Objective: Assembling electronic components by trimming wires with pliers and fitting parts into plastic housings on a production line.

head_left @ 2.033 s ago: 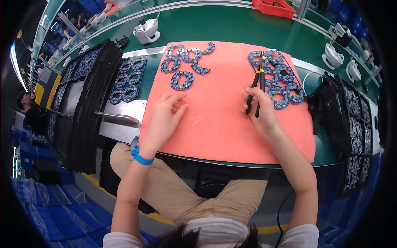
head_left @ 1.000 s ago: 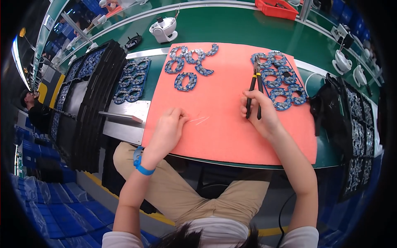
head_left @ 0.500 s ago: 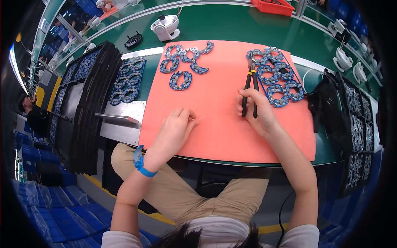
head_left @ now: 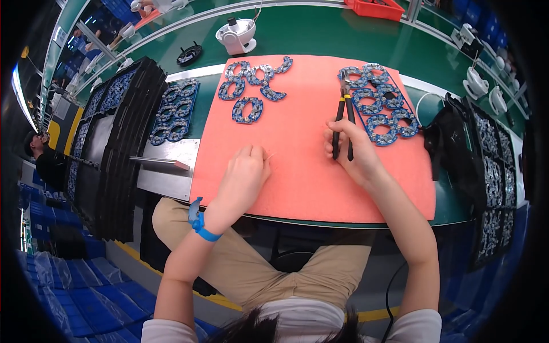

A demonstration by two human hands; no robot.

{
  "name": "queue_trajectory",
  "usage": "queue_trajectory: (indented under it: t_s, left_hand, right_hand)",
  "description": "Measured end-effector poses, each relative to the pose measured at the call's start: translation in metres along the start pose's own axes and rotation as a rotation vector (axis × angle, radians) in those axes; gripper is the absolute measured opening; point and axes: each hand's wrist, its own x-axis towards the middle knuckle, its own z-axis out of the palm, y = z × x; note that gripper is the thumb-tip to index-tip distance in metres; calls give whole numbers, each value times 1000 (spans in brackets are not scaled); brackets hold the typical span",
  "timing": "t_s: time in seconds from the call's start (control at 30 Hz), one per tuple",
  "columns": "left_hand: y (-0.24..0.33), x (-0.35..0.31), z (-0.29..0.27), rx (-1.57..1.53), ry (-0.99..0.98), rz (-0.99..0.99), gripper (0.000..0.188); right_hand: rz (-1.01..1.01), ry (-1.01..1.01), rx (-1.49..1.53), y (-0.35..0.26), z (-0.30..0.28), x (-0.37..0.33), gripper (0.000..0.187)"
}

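My right hand (head_left: pixel 355 150) is wrapped round the black handles of a pair of pliers (head_left: pixel 342 123) with yellow bands. The metal jaws point away from me and lie over the near-left corner of a joined panel of ring-shaped blue circuit boards (head_left: pixel 380 122) at the right of the pink mat. Over the mat's left middle, my left hand (head_left: pixel 245 174) is closed in a pinch, a thin pale sliver showing at its fingertips, too small to name. Beyond it lie a separate ring-shaped circuit board (head_left: pixel 247 111) and several boards and curved pieces (head_left: pixel 261 75).
The pink mat (head_left: pixel 309 188) covers the green bench (head_left: pixel 309 34). At left, another board panel (head_left: pixel 174 108) lies by a metal plate (head_left: pixel 166 183) and stacked black trays (head_left: pixel 108 154). White round-bodied devices (head_left: pixel 237 37) and a red bin (head_left: pixel 374 8) stand behind; black trays (head_left: pixel 494 171) stand right.
My left hand has shifted slightly away from me and turned, so its fingers show less. The pliers have tilted a little, their handles a bit closer together. My view has moved slightly.
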Motion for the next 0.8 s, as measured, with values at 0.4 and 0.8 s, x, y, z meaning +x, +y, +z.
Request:
queue_trajectory:
  t_s: [0.4,0.8]
  left_hand:
    - [53,-61,-9,-848,-924,203,8]
    - [66,-79,49,-478,-797,261,35]
  right_hand:
    - [-265,118,2,-24,-16,-6,25]
    - [-366,168,29,-37,-26,-4,21]
